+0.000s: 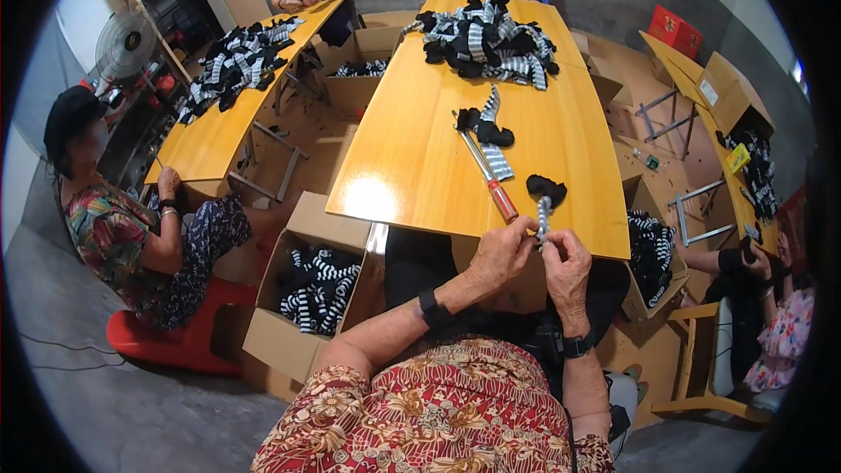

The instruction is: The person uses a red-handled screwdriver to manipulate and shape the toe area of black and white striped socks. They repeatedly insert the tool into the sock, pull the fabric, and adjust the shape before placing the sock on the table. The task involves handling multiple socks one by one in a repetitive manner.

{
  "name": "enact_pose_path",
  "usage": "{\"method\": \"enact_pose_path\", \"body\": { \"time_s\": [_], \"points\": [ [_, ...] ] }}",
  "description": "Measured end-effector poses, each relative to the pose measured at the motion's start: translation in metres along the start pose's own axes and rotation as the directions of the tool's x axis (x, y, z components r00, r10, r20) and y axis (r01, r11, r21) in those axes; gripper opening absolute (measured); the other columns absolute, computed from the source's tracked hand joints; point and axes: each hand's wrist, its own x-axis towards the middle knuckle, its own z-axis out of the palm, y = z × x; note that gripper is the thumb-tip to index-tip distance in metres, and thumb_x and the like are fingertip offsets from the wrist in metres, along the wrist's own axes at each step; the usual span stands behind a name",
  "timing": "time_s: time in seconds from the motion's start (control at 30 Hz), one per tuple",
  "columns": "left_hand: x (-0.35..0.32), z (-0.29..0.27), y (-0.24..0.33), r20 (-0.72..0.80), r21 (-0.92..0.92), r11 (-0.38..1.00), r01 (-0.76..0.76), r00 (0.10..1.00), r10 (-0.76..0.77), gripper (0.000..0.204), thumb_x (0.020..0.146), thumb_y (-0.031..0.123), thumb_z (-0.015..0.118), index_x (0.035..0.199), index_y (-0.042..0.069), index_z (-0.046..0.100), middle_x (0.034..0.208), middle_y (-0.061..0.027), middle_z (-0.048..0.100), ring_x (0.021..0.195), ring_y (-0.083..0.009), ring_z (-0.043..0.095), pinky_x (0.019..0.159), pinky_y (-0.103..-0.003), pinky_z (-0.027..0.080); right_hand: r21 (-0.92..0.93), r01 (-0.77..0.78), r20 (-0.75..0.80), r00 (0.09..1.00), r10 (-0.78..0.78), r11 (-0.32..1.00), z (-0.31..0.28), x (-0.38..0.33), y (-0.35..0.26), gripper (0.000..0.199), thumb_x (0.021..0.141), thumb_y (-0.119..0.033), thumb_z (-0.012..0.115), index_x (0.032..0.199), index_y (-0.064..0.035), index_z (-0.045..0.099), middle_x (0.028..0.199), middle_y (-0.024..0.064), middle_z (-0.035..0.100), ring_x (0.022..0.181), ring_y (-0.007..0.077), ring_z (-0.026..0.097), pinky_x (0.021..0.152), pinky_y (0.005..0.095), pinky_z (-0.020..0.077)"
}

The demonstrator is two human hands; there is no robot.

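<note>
At the near edge of the yellow table [394, 158], my left hand [503, 256] and my right hand [568, 273] meet with fingers pinched on a small grey-and-white striped sock [543, 213]. Its black end [547, 187] lies on the tabletop, pointing away from me. My fingers hide the sock's near end. Just left of it rests a long metal tool with a red handle [503, 201], its handle toward my left hand. Beyond the tool's shaft lie a few loose black and striped socks [492, 127]. Farther back is a large sock pile [491, 39].
An open cardboard box of socks [315, 285] stands at my left, another box [653, 250] at my right. Co-workers sit around at the left [123, 210], at the far side and at the right. A second table [197, 149] with socks stands left; a fan [125, 44] is behind it.
</note>
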Motion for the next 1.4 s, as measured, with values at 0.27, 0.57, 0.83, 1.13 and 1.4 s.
{"method": "enact_pose_path", "body": {
  "time_s": [0.27,0.57,0.83,1.13,1.4],
  "points": [
    [0.009,0.001,-0.010,0.101,-0.154,0.981,0.121,0.989,-0.106,0.014,0.082,0.004,0.057,0.094,-0.002,0.062,0.069,-0.0138,0.061,0.062,-0.0206,0.061,0.057,-0.033,0.048,0.409,-0.376,0.176,0.927,0.332,0.832,-0.001,-0.008,0.017,0.008,0.089,-0.007,0.060,0.085,-0.0001,0.059,0.070,0.0016,0.054,0.068,0.0094,0.052,0.063,0.0248,0.0428],
    [0.003,0.001,0.015,0.070,-0.107,0.994,-0.004,0.997,0.012,0.012,0.081,0.004,0.063,0.091,-0.001,0.064,0.075,-0.0154,0.062,0.068,-0.0262,0.063,0.061,-0.034,0.049,0.095,-0.116,0.079,0.991,0.109,0.989,-0.018,-0.009,0.003,0.012,0.087,-0.007,0.063,0.082,-0.0012,0.053,0.069,0.0076,0.054,0.063,0.0171,0.053,0.058,0.0323,0.0441],
    [0.000,0.021,-0.004,0.044,0.026,0.988,-0.155,0.987,0.154,0.012,0.083,0.003,0.065,0.094,0.004,0.065,0.078,-0.0085,0.062,0.074,-0.0235,0.061,0.067,-0.031,0.048,-0.222,0.007,-0.056,0.998,-0.020,0.975,-0.008,-0.004,0.017,0.010,0.081,0.001,0.059,0.091,-0.0015,0.060,0.080,0.0166,0.060,0.074,0.0355,0.061,0.063,0.0406,0.0502],
    [0.004,0.022,-0.003,0.277,-0.488,0.843,0.226,0.956,-0.096,0.013,0.092,0.015,0.064,0.090,0.004,0.058,0.084,0.0029,0.055,0.078,-0.0073,0.051,0.070,-0.021,0.043,0.092,-0.112,0.011,0.994,0.111,0.989,-0.027,-0.004,0.017,0.012,0.082,-0.001,0.061,0.094,0.0005,0.063,0.086,0.0083,0.058,0.079,0.0182,0.061,0.070,0.0280,0.0491],
    [-0.002,0.033,0.003,-0.054,0.172,0.978,-0.114,0.991,0.125,0.009,0.090,0.008,0.061,0.096,0.002,0.059,0.075,-0.0115,0.061,0.064,-0.0206,0.062,0.059,-0.033,0.048,0.225,-0.145,0.021,0.989,0.144,0.964,-0.018,-0.011,0.029,0.008,0.084,-0.002,0.062,0.091,0.0027,0.062,0.086,0.0065,0.060,0.081,0.0146,0.060,0.076,0.0274,0.0485]
  ]
}}
